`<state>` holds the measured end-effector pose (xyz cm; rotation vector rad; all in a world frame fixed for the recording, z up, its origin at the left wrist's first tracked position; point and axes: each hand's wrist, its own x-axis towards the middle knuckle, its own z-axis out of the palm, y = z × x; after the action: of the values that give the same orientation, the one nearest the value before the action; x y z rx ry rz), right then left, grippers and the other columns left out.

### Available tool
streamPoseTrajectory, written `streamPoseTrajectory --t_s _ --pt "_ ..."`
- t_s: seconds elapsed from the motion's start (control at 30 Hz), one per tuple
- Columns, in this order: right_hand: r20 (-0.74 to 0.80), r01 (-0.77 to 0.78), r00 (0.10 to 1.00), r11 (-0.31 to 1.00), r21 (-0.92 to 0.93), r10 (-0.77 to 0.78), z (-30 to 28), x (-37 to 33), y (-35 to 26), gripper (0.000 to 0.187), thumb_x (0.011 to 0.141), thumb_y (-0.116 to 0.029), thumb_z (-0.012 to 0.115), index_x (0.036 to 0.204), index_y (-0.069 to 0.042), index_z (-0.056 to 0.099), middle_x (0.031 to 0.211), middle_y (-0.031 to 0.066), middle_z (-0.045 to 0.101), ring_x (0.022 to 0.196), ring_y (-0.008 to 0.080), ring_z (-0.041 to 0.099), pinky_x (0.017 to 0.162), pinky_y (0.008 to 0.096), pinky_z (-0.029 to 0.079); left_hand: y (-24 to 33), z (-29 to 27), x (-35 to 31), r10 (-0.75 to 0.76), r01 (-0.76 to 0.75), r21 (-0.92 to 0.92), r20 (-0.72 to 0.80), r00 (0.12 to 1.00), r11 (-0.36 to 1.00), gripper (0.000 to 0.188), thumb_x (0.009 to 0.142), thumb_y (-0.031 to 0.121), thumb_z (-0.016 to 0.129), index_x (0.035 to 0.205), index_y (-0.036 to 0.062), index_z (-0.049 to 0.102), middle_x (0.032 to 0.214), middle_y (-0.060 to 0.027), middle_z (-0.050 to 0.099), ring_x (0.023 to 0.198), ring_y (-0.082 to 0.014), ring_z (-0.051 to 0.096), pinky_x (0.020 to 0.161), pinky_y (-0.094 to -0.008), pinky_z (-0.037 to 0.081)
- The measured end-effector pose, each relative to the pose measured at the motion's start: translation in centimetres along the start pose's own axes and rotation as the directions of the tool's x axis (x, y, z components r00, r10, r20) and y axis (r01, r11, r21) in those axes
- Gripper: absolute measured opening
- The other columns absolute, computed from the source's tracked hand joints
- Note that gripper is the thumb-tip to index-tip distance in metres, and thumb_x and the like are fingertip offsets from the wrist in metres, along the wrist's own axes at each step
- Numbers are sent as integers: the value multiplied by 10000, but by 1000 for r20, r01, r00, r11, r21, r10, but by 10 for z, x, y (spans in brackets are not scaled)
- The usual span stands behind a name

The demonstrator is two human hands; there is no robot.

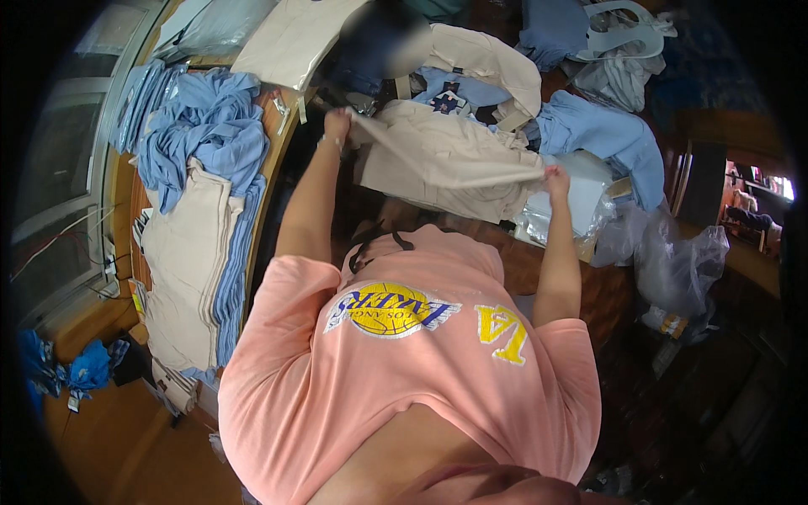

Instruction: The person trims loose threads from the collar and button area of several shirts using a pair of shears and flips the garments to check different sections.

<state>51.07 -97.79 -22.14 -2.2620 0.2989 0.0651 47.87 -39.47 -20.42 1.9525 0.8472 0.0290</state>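
Observation:
A beige cloth garment point(459, 160) is stretched between my hands over the work table; I cannot tell which kind it is. Up at the left, my left hand point(338, 123) is closed on one end of it. My right hand point(555, 180) grips the other end, lower and to the right. The strip of cloth between them sags and is slightly blurred. Beneath and behind it lie more beige folds and a beige garment point(497, 63) with a light blue one point(450, 94) showing inside its curve.
A side table at left bears stacked beige garments point(189, 269) and a heap of light blue clothes point(206, 118). Right of my right hand are clear plastic bags point(682, 261) and a blue garment point(602, 139). A packed beige garment point(295, 42) lies at the far left.

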Motion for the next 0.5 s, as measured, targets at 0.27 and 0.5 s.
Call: streamPoseTrajectory --t_s 0.27,0.5 --pt "-54 216 975 975 48 -213 -94 25 -116 126 826 4 479 838 -35 598 759 32 587 714 127 518 683 245 410 148 -72 -36 168 -95 -476 115 979 874 203 901 157 515 1031 11 571 815 -52 612 659 -108 598 604 -236 494" --pt "34 95 995 994 -49 -93 -75 -62 -23 128 834 14 484 840 -36 602 719 7 553 680 106 479 656 238 396 11 -78 -82 -109 189 -393 217 970 900 192 883 147 502 997 44 618 782 -30 613 715 -102 588 638 -232 485"
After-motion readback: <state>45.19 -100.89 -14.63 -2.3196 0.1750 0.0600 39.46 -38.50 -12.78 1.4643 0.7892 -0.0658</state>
